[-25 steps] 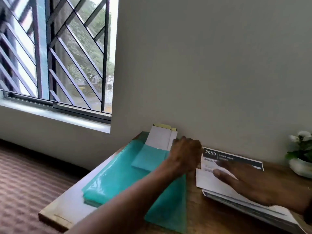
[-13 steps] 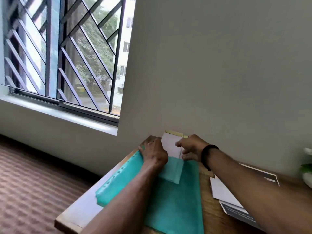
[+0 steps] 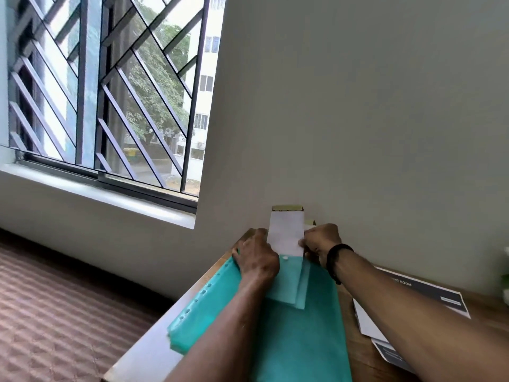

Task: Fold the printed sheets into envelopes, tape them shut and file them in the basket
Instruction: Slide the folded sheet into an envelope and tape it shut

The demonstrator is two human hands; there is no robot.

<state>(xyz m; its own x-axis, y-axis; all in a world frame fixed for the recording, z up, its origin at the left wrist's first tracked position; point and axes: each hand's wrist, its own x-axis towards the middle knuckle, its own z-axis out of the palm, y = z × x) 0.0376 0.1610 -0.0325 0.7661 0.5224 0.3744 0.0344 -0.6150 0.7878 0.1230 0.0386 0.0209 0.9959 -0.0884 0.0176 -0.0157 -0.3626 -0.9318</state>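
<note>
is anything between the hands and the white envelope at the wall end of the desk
Nothing visible. The left hand rests at the left edge of the white envelope and the right hand pinches its right edge, so both already touch it. Its lower end sits in the small teal pouch. No basket shows.
</note>
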